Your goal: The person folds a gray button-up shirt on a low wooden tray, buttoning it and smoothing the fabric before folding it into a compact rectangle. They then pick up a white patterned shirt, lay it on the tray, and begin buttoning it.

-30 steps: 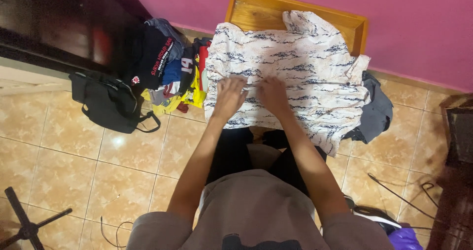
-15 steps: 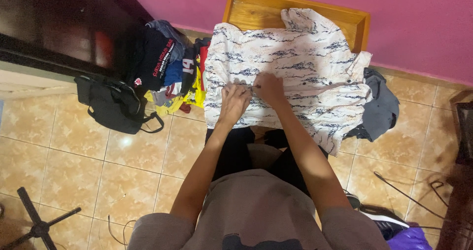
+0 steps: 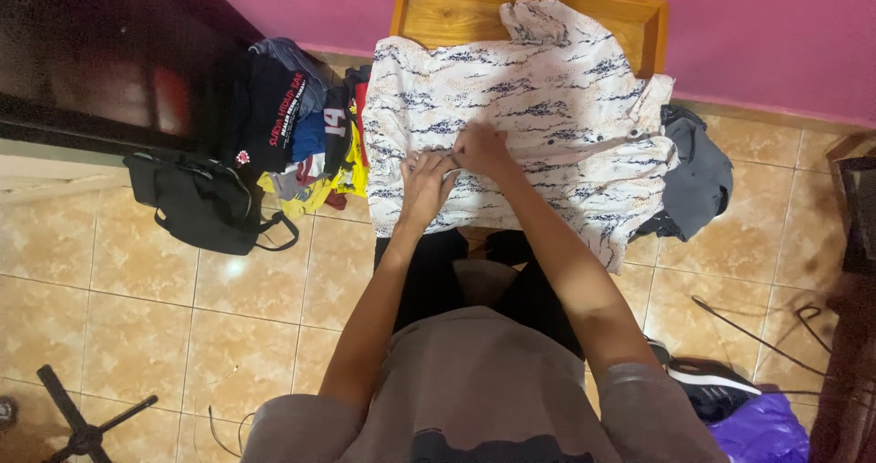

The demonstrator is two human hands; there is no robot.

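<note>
Head view, two hands, left hand (image 3: 424,182) and right hand (image 3: 482,149), each grip pinching one patterned shirt (image 3: 547,107)

Black bag (image 3: 203,203) — clothes pile (image 3: 297,125)

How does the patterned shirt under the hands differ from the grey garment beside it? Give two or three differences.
The patterned shirt is white with dark blue streaks; the grey garment is plain. The patterned shirt lies spread flat over the wooden table, while the grey garment hangs crumpled at the table's side. Both hands, the left hand and right hand, rest on the patterned shirt; neither touches the grey garment. Both are clothing.
</note>
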